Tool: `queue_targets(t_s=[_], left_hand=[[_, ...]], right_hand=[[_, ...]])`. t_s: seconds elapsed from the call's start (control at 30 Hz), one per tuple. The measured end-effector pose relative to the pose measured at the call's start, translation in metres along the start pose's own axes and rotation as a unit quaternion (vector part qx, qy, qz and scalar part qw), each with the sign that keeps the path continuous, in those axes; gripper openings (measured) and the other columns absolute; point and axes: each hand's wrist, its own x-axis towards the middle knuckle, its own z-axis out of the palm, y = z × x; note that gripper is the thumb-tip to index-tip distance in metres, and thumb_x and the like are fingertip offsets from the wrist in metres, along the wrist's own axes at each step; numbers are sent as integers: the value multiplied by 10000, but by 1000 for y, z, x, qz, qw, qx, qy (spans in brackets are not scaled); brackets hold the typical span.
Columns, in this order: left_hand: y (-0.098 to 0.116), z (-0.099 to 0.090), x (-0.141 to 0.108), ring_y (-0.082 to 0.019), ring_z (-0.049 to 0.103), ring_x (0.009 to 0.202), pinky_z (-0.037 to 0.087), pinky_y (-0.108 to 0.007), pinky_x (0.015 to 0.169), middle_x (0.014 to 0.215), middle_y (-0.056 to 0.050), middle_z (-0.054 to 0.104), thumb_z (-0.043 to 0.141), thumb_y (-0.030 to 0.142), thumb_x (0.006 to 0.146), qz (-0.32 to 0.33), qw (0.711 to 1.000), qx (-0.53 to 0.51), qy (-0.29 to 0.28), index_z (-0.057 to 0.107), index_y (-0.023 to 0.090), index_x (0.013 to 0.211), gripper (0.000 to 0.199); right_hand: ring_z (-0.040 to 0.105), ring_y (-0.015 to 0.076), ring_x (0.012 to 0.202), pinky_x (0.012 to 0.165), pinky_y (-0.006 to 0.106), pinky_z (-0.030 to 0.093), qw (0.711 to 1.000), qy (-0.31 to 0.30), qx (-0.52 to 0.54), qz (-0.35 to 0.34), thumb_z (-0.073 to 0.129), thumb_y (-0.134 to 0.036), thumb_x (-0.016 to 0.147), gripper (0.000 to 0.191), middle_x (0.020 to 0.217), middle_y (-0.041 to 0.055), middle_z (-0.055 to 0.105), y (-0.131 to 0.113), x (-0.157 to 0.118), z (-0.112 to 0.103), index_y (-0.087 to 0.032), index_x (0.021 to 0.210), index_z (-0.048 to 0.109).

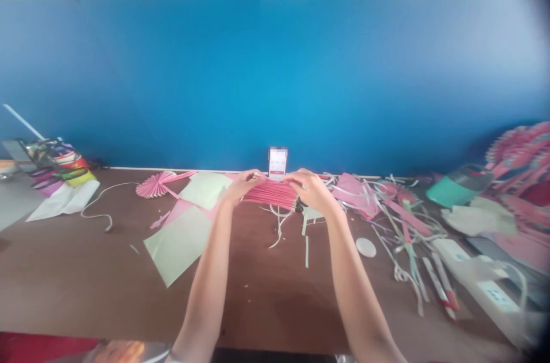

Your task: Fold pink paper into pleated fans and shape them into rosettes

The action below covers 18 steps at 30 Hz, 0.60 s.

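Between my two hands is a pleated strip of pink paper (270,192), its folds running from side to side. My left hand (244,185) is closed on its left end, fingers along the top edge. At the other end my right hand (308,188) grips the paper, thumb and fingers pinched together. A small dark clip (298,204) appears to sit at the right end, below my right hand. Right behind the paper a phone (278,164) stands upright with its screen lit. Thin white paper strips (279,228) lie on the table below.
Pale green sheets (178,245) and a pink paper fan (155,184) lie to the left. On the right are tangled paper scraps (404,225), a white disc (365,247), markers (438,285) and a power strip (479,288). A blue panel (275,77) closes off the back.
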Motion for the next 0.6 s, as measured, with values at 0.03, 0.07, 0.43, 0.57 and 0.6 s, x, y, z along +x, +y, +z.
queue_targets(t_s=[0.03,0.07,0.43,0.57,0.6], left_hand=[[1,2,1,-201,638,663,481,-283,539,764,-42,671,760,444,643,-17,999,1,-28,676,187,855,344],[2,4,2,-198,637,665,477,-278,538,767,-37,667,744,459,663,-25,999,-2,-44,662,184,863,350],[-6,17,12,-202,657,752,508,-292,620,867,-57,693,718,486,712,4,998,-51,42,638,200,947,378],[-1,17,10,-223,677,824,544,-337,675,998,-70,696,752,435,695,-15,995,-95,16,559,232,1184,563],[0,17,9,-223,676,857,546,-343,705,1047,-75,687,766,405,687,-12,994,-111,5,533,240,1227,611]], right_hand=[[589,213,1056,885,400,482,1000,15,0,2,468,-155,908,301,1083,33,682,0,1,1,-276,1108,657],[568,219,1109,922,417,469,999,34,1,4,470,-162,908,314,1138,36,665,0,1,2,-277,1150,635],[603,228,1062,914,391,468,983,168,25,75,519,-249,875,338,1164,78,647,13,5,8,-223,1206,585],[649,195,811,746,329,501,975,173,41,136,542,-293,856,234,971,57,706,25,5,10,-204,1038,659],[647,191,783,726,321,497,971,188,41,143,542,-298,853,213,947,56,709,26,5,10,-197,992,669]])
